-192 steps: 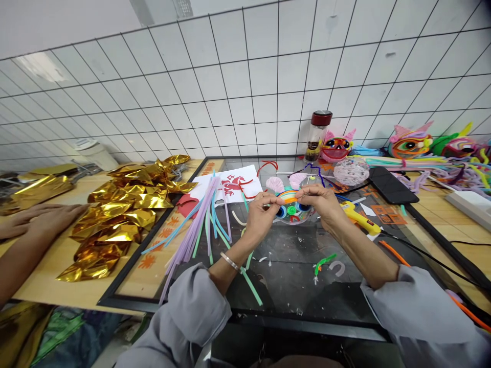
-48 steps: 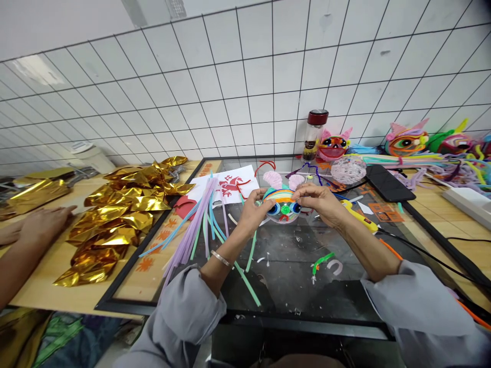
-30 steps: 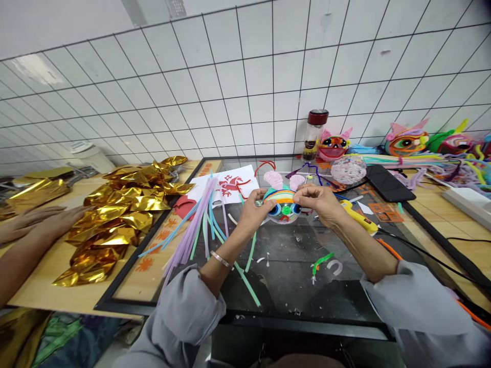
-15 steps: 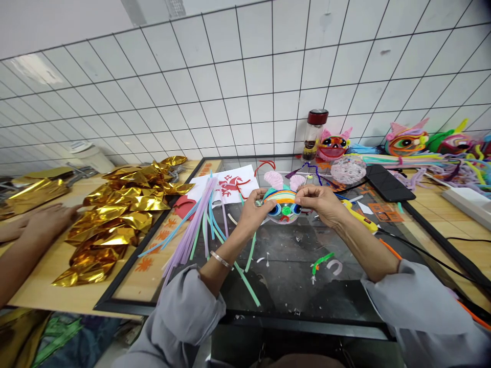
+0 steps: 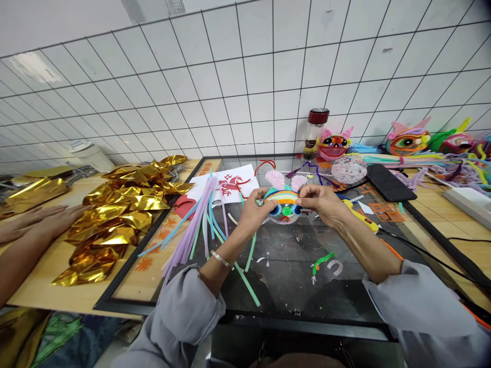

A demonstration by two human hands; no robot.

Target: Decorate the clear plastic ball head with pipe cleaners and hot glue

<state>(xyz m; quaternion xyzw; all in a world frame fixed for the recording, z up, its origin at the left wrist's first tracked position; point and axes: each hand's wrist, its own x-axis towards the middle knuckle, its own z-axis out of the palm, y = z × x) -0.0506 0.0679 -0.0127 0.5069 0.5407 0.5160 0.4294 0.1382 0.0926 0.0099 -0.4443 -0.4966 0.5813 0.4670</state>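
Between my two hands is a pipe-cleaner animal head [image 5: 286, 200] with pink ears, striped bands across the forehead, blue-ringed eyes and a green nose. My left hand [image 5: 253, 207] pinches its left edge by the eye. On the opposite edge, the fingers of my right hand [image 5: 320, 202] are closed at the band just below the ear. A bundle of lilac, blue and green pipe cleaners [image 5: 195, 225] lies left of my left forearm. Under its far end is a white sheet with a red paper-cut [image 5: 229, 185]. A yellow glue gun [image 5: 362, 220] rests beside my right wrist.
Crumpled gold foil [image 5: 126, 214] spreads over the left, near another person's hands [image 5: 49, 225]. A glass bottle [image 5: 315, 134], finished animal heads [image 5: 408, 138] and a phone [image 5: 390, 183] stand or lie at the back right. Scraps and a green pipe-cleaner piece [image 5: 322, 261] dot the dark glass mat [image 5: 276, 291].
My hands hold the animal head almost in the same place, with only a tiny shift of the right fingers. The other person's hands at the left have spread flatter.
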